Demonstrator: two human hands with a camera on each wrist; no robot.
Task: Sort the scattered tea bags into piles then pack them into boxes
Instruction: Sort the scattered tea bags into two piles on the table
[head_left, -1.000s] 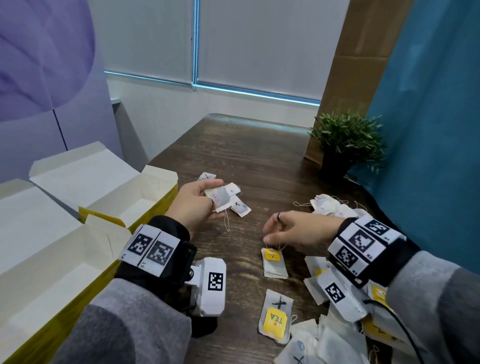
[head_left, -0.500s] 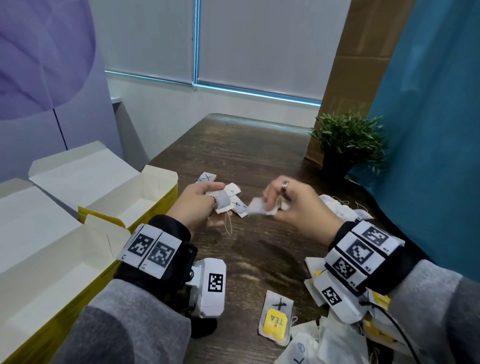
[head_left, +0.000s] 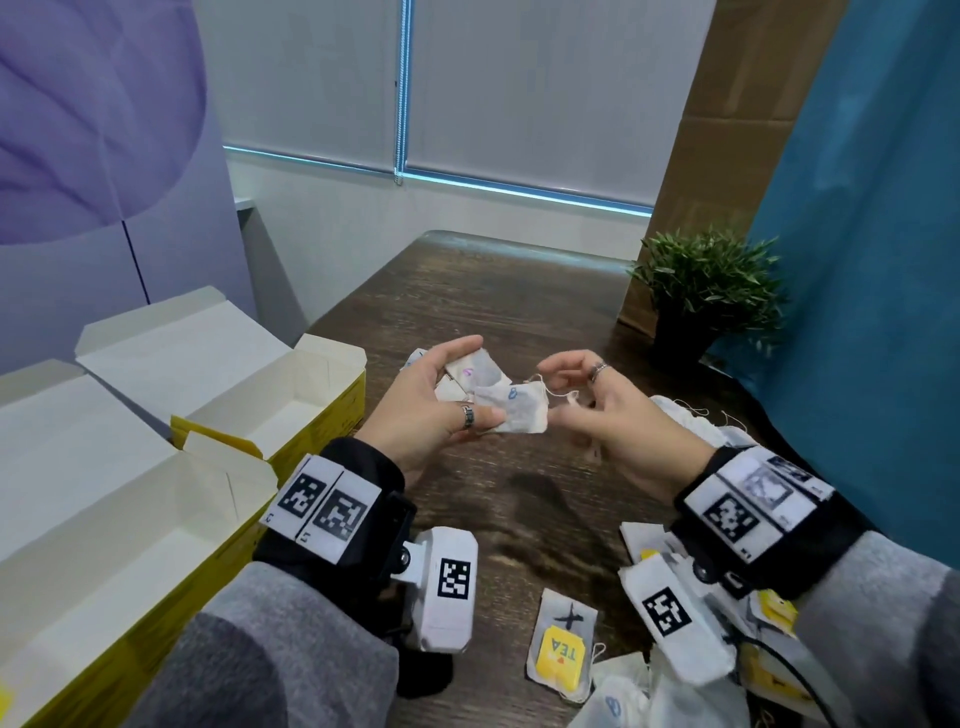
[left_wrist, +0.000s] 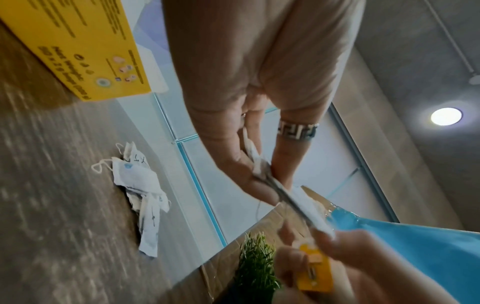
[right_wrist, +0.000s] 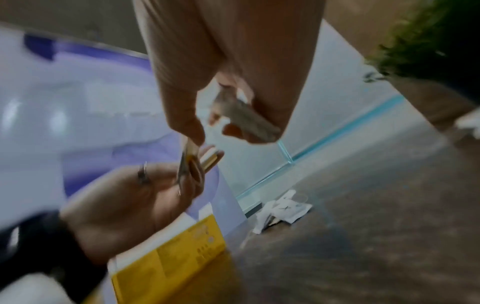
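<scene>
over the dark wood table (head_left: 519, 312), in the head view, the left hand (head_left: 431, 410) held a small fan of tea bags (head_left: 483, 379) between thumb and fingers, raised above the surface. the right hand (head_left: 613, 421) was just beside it, fingers loosely curled near the edge of the front bag (head_left: 514, 410), a string trailing between them. couldn't tell from this view if the right hand was pinching the bag or only the string. two open boxes (head_left: 291, 410) sat at the left, seemingly no bags inside. loose bags (head_left: 563, 649) lay near the body at lower right, one with a yellow tea tag. a potted plant (head_left: 711, 291) stood at the far right.

left wrist view: left thumb and fingers clamped on the bag stack, edge-on. the right hand showed at bottom with a yellow tag (left_wrist: 315, 267) in its fingers. a small pile (left_wrist: 141, 191) of bags lay on the table beyond, near the yellow box.

right wrist view: blurred. right fingers curled, something pale between them, not clear what. the pile (right_wrist: 283, 209) showed on the table.

judgement: sorting not finished, packing not begun. to do it well, slide the new bag flat onto the stack, keep strings and tags clear so they don't snag, match the pen marks first, and keep the left grip firm but not crushing.
</scene>
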